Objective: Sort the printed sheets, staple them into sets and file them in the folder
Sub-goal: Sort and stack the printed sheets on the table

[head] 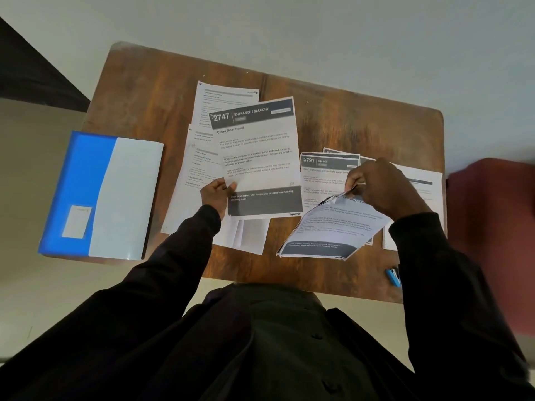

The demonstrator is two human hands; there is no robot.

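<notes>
My left hand (215, 193) pinches the lower left edge of a printed sheet headed "2747 Entrance / Balcony" (260, 151), held over other sheets (202, 117) spread on the wooden table (333, 120). My right hand (379, 183) grips the top of another printed sheet (333, 230), which hangs tilted and slightly curled above the table. Under it lies a "3791 Kitchen" sheet (324, 172) on a small pile. A blue and white folder (101, 195) lies shut at the table's left edge. A blue stapler (393, 276) shows partly beside my right sleeve.
More white sheets (419, 186) lie at the table's right edge. A dark red seat (492, 227) stands to the right of the table. The folder overhangs the table's left side. Pale floor surrounds the table.
</notes>
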